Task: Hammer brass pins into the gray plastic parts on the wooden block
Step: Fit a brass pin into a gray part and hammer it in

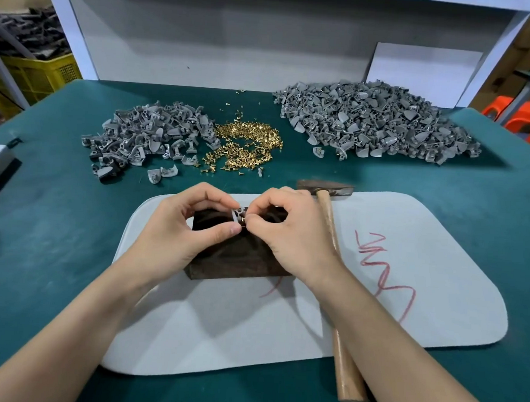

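Left hand (182, 223) pinches gray plastic part (237, 215) steady over wooden block (238, 255); right hand (290, 231) pinches brass pin (243, 219) into its hole. Hammer (333, 237) lies unused beside block, within right-hand reach.

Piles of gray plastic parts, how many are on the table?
2: a smaller pile at back left beside the brass pins, a larger pile at back right. Loose strays lie near both.

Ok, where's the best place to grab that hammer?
Take the hammer by the near end of its wooden handle, from above with the right hand. The head points away, and the butt lies clear of the right forearm.
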`<state>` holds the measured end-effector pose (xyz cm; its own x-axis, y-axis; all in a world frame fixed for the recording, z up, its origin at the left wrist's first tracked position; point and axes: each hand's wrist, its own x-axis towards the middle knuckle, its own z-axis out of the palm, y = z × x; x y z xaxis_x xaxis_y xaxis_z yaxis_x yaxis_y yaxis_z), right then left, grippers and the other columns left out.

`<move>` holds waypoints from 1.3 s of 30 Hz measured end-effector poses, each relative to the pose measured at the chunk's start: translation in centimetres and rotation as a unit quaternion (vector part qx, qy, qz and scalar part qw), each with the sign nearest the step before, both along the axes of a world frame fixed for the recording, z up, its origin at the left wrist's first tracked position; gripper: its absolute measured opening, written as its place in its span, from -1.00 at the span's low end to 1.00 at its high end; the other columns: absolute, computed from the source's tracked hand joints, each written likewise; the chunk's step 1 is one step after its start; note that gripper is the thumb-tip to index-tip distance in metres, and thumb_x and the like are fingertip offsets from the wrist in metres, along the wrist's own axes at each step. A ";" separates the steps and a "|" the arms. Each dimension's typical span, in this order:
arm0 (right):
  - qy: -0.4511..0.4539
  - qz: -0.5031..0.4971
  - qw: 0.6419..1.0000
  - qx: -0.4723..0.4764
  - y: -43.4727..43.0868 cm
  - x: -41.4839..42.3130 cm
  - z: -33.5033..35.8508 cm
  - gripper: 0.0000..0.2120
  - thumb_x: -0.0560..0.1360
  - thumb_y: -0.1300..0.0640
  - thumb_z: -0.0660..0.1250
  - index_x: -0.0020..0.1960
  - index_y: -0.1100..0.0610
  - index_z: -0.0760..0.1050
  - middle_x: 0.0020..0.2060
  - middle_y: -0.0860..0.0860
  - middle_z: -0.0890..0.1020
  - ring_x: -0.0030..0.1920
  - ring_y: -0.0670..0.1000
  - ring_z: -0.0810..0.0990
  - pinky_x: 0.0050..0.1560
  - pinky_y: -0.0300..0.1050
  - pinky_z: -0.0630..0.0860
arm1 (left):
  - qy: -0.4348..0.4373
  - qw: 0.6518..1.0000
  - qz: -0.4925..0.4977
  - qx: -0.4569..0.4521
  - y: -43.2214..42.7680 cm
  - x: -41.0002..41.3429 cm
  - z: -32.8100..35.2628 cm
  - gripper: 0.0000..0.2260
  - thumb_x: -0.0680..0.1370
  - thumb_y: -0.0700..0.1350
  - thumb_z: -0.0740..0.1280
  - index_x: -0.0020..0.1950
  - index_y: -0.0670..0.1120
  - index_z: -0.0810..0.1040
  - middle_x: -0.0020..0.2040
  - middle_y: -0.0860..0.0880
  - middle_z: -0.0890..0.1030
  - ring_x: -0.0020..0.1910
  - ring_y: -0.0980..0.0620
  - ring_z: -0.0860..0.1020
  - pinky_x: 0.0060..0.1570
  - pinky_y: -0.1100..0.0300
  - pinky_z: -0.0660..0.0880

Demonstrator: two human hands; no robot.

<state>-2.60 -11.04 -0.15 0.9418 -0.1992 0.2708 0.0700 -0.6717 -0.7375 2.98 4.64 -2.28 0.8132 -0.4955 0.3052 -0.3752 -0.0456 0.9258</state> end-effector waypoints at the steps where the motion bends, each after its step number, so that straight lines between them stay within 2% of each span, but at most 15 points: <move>1: -0.001 0.001 1.000 0.009 -0.1 0.0 0.0 -0.85 0.38 0.17 0.42 -0.30 -0.04 0.55 -0.25 -0.06 0.62 0.00 0.00 0.48 -0.08 -0.58 0.14 | 0.004 1.000 -0.002 -0.001 0.0 0.0 0.0 -0.77 0.31 -0.10 0.47 -0.07 -0.08 0.58 -0.17 0.08 0.69 -0.13 0.21 0.61 -0.04 0.42 0.44; 3: -0.003 0.008 0.999 0.046 -0.1 0.1 -0.1 -0.83 0.38 0.20 0.42 -0.31 -0.03 0.56 -0.27 -0.06 0.62 -0.01 0.04 0.51 -0.05 -0.43 0.25 | 0.010 1.000 -0.005 -0.002 -0.1 -0.1 0.0 -0.75 0.31 -0.11 0.47 -0.06 -0.11 0.57 -0.18 0.10 0.69 -0.15 0.23 0.60 -0.07 0.45 0.43; 5: -0.002 0.010 0.998 0.066 -0.2 0.1 -0.1 -0.81 0.38 0.21 0.42 -0.32 -0.03 0.56 -0.29 -0.07 0.62 -0.02 0.04 0.53 -0.02 -0.38 0.28 | 0.017 1.000 -0.005 -0.002 -0.1 0.0 0.0 -0.75 0.31 -0.11 0.47 -0.07 -0.12 0.55 -0.18 0.07 0.68 -0.15 0.23 0.59 -0.08 0.46 0.43; 7: -0.003 0.010 0.997 0.076 -0.2 0.1 -0.1 -0.81 0.38 0.21 0.42 -0.33 -0.04 0.56 -0.30 -0.08 0.62 -0.03 0.02 0.53 -0.02 -0.43 0.27 | 0.021 1.000 -0.003 0.002 0.0 0.0 -0.1 -0.73 0.30 -0.09 0.47 -0.07 -0.13 0.54 -0.13 -0.03 0.68 -0.13 0.19 0.59 -0.06 0.43 0.44; 9: -0.006 0.002 0.999 0.052 -0.2 0.0 0.0 -0.81 0.38 0.19 0.43 -0.34 -0.04 0.55 -0.31 -0.10 0.62 -0.04 0.00 0.52 -0.08 -0.57 0.17 | 0.025 1.000 -0.002 0.007 0.0 0.0 -0.1 -0.73 0.29 -0.08 0.47 -0.08 -0.13 0.53 -0.10 -0.07 0.67 -0.12 0.17 0.58 -0.04 0.41 0.44; 12: -0.013 -0.013 1.000 0.007 0.0 0.0 0.0 -0.82 0.38 0.16 0.43 -0.33 -0.05 0.54 -0.30 -0.09 0.62 -0.06 -0.02 0.51 -0.11 -0.67 0.05 | 0.032 0.999 0.000 0.006 0.0 0.0 -0.1 -0.71 0.28 -0.07 0.47 -0.07 -0.12 0.53 -0.14 -0.03 0.68 -0.14 0.17 0.57 -0.05 0.39 0.43; 16: -0.021 -0.015 1.000 -0.010 0.2 -0.1 0.0 -0.82 0.39 0.15 0.43 -0.33 -0.06 0.53 -0.30 -0.11 0.58 -0.07 -0.07 0.45 -0.11 -0.67 0.04 | 0.027 1.000 0.008 0.009 -0.2 -0.1 0.0 -0.72 0.28 -0.08 0.46 -0.08 -0.13 0.53 -0.22 0.08 0.67 -0.19 0.22 0.56 -0.10 0.43 0.42; 19: -0.017 -0.013 1.000 -0.010 0.2 0.0 0.0 -0.82 0.39 0.14 0.43 -0.33 -0.06 0.52 -0.28 -0.09 0.60 -0.05 -0.05 0.47 -0.09 -0.64 0.07 | 0.025 0.999 0.018 0.007 -0.2 -0.2 0.1 -0.72 0.28 -0.09 0.47 -0.09 -0.15 0.53 -0.21 -0.01 0.68 -0.22 0.21 0.57 -0.12 0.41 0.43; 22: -0.015 -0.001 1.000 0.025 0.0 0.0 -0.1 -0.81 0.38 0.18 0.43 -0.34 -0.05 0.53 -0.27 -0.07 0.61 -0.02 -0.01 0.49 -0.09 -0.50 0.21 | 0.021 0.999 0.024 0.014 -0.2 -0.2 0.2 -0.71 0.28 -0.08 0.47 -0.09 -0.17 0.53 -0.17 -0.11 0.68 -0.20 0.17 0.58 -0.10 0.36 0.44; 26: -0.018 -0.009 1.000 -0.022 0.1 -0.1 0.0 -0.82 0.39 0.13 0.44 -0.33 -0.06 0.51 -0.27 -0.10 0.58 -0.04 -0.08 0.43 -0.10 -0.66 0.03 | 0.012 0.999 0.021 0.026 -0.1 -0.3 0.3 -0.72 0.28 -0.06 0.47 -0.11 -0.15 0.53 -0.13 -0.08 0.69 -0.16 0.12 0.59 -0.06 0.28 0.46; 30: -0.020 -0.007 0.999 -0.027 0.1 -0.2 0.2 -0.82 0.38 0.13 0.44 -0.32 -0.06 0.51 -0.29 -0.11 0.55 -0.05 -0.10 0.42 -0.10 -0.68 0.01 | 0.011 0.999 0.029 0.023 -0.1 -0.4 0.3 -0.69 0.26 -0.02 0.47 -0.12 -0.15 0.52 -0.09 -0.10 0.69 -0.08 -0.08 0.61 0.03 0.08 0.49; 34: -0.022 -0.003 1.000 -0.014 0.2 -0.1 0.1 -0.85 0.38 0.15 0.44 -0.31 -0.02 0.53 -0.26 -0.07 0.56 -0.03 -0.08 0.42 -0.06 -0.63 0.06 | 0.018 0.999 0.031 0.024 -0.1 -0.5 0.4 -0.69 0.26 -0.02 0.47 -0.12 -0.15 0.53 -0.10 -0.08 0.69 -0.11 0.05 0.60 0.11 -0.04 0.48; 39: -0.018 -0.009 0.999 -0.032 0.2 -0.1 0.2 -0.87 0.38 0.13 0.45 -0.30 -0.01 0.54 -0.27 -0.09 0.55 -0.05 -0.10 0.43 -0.10 -0.68 -0.01 | 0.028 0.999 0.039 0.023 -0.1 -0.5 0.3 -0.71 0.24 -0.01 0.48 -0.15 -0.11 0.54 -0.10 -0.10 0.69 -0.08 0.01 0.60 0.15 -0.12 0.47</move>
